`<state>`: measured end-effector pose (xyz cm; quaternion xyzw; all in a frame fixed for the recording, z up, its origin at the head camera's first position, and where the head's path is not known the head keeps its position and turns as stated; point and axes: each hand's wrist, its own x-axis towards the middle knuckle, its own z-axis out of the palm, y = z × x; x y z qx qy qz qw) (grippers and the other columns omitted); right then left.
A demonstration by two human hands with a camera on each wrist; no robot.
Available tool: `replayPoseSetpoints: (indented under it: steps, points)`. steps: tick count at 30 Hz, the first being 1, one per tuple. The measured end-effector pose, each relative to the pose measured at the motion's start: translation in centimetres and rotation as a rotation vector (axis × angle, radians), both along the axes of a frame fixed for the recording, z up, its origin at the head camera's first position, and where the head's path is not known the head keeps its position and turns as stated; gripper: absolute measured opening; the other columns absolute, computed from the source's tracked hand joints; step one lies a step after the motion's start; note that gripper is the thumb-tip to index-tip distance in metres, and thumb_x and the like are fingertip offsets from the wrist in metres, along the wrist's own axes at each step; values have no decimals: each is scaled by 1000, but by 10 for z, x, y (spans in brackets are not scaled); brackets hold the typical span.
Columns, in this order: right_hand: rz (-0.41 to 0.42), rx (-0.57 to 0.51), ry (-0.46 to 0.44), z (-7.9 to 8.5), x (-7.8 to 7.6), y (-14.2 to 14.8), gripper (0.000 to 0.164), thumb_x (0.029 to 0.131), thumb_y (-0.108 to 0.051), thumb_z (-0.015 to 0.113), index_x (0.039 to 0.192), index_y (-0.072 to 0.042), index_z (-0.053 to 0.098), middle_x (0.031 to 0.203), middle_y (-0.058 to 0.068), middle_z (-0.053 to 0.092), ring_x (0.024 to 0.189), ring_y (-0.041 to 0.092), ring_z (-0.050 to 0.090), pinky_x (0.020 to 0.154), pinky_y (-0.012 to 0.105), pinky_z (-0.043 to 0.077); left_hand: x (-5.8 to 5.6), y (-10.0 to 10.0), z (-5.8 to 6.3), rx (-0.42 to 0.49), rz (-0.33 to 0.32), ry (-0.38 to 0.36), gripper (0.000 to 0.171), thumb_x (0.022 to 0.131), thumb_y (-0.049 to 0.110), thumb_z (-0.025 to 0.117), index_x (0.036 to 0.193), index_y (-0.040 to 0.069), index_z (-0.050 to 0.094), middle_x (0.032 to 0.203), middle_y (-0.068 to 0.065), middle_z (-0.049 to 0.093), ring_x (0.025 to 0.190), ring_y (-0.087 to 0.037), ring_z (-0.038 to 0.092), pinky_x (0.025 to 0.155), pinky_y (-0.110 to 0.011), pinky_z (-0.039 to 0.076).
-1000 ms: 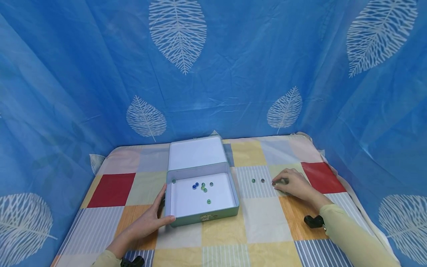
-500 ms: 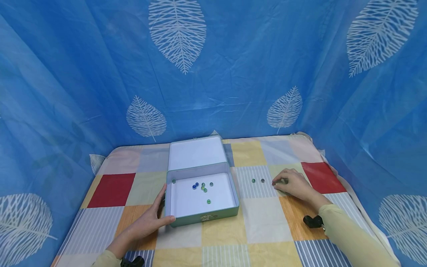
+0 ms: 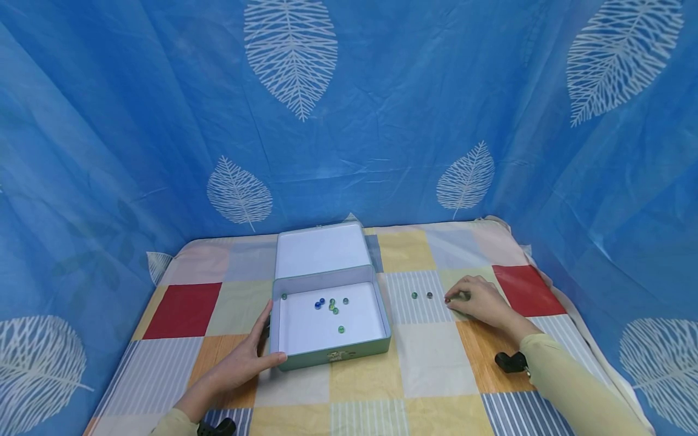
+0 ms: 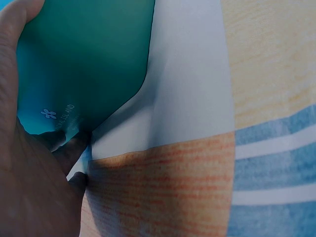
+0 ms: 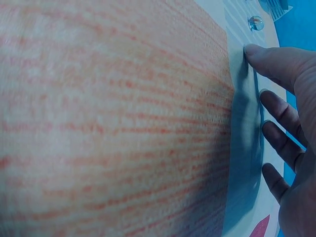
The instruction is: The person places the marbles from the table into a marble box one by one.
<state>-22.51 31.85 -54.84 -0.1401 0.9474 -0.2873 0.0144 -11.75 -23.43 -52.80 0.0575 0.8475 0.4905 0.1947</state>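
Note:
A green metal box (image 3: 362, 352) with a white inside lies with its lid folded back. Several glass marbles, blue and green, are scattered on its floor. My left hand (image 3: 238, 363) rests against the box's near left corner, thumb at the front rim and forefinger stretched along the left side. In the left wrist view other fingertips touch the green wall's lower edge. To the right of the box, my right hand (image 3: 482, 301) pinches a dark reddish marble (image 3: 448, 300) at the cloth. The right wrist view does not show this marble between the fingers.
On the striped patch between box and right hand lie a green marble (image 3: 414, 295) and a dark marble (image 3: 429, 295). The box's lid (image 3: 322, 249) reaches toward the back. A patchwork cloth (image 3: 365, 412) covers the table, with blue leaf-print curtains (image 3: 382, 151) behind and at both sides.

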Motion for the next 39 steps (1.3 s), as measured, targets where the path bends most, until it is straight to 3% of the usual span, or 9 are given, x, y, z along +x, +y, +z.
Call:
replayPoseSetpoints:
  steps: [10, 30, 34, 39]
  points:
    - [-7, 6, 2, 1, 0, -2, 9, 87, -28, 82, 93, -34, 79, 104, -7, 66, 105, 24, 52, 92, 52, 38, -1, 1, 3, -41, 9, 2, 110, 92, 42, 74, 161, 45, -11, 171, -12, -9, 153, -41, -2, 114, -75, 10]
    - [11, 24, -13, 9, -3, -6, 9, 87, -31, 83, 93, -34, 77, 105, -6, 65, 105, 24, 52, 92, 53, 38, -1, 1, 6, -27, 9, 9, 109, 93, 40, 75, 161, 45, -10, 171, -12, -9, 154, -41, -3, 114, -75, 9]
    - [34, 8, 5, 15, -7, -11, 7, 89, -31, 81, 95, -32, 78, 107, -6, 65, 107, 25, 52, 91, 51, 40, 0, 1, 6, -16, 6, 8, 110, 93, 38, 75, 161, 45, -10, 171, -11, -9, 154, -40, -3, 115, -74, 10]
    - [96, -31, 59, 33, -13, -27, 6, 92, -28, 79, 99, -27, 79, 109, -3, 65, 112, 29, 51, 98, 61, 37, 0, 1, 7, -15, 2, 14, 110, 92, 38, 75, 161, 46, -10, 171, -11, -10, 154, -40, -4, 115, -73, 8]
